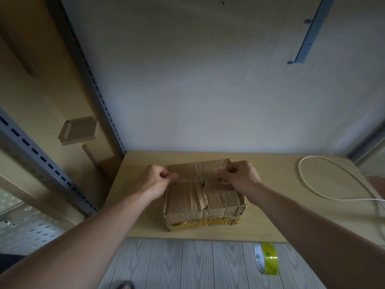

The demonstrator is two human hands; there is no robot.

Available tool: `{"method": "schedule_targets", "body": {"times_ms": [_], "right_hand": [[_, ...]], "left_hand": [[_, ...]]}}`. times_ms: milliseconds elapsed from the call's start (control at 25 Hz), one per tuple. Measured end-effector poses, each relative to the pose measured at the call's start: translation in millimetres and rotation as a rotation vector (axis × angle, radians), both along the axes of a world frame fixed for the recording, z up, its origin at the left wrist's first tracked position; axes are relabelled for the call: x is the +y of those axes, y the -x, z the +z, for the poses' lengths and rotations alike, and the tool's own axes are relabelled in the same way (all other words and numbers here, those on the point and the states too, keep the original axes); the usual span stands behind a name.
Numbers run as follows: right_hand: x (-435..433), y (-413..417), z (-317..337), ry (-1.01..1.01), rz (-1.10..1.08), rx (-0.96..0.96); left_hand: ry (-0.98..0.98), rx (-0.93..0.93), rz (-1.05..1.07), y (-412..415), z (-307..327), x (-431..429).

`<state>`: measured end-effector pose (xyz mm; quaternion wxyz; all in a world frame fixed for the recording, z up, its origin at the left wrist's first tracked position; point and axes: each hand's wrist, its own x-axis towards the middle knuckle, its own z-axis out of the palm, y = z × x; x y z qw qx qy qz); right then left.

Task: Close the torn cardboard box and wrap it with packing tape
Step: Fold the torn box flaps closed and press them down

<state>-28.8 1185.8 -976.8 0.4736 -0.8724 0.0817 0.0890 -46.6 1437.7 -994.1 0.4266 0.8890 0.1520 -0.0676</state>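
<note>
On the wooden tabletop point(270, 217) the torn cardboard box point(204, 199) sits closed. My left hand point(155, 180) and right hand point(240, 177), fingers curled tight, each pinch an end of what looks like clear tape point(195, 179) across its seam. I'd pull it taut, centre it, then press flat.

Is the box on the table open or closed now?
Closed. The box flaps lie flat, meeting at the middle seam, where left hand and right hand pinch a glossy tape strip.
</note>
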Motion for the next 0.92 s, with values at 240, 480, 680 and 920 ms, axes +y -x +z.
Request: {"method": "schedule_targets", "body": {"times_ms": [240, 480, 680, 920], "right_hand": [[-6, -4, -3, 0.118, 0.026, -0.015], [-6, -10, -13, 0.195, 0.047, -0.063], [-7, -12, -14, 0.232, 0.090, -0.072], [-10, -13, -17, 0.218, 0.090, -0.079]], "left_hand": [[-0.114, -0.032, -0.087, -6, -7, -6], [-0.231, -0.079, -0.119, -9, -9, -12], [-0.197, -0.171, -0.182, -6, -7, -10], [-0.131, -0.193, -0.232, -3, -6, -6]]}}
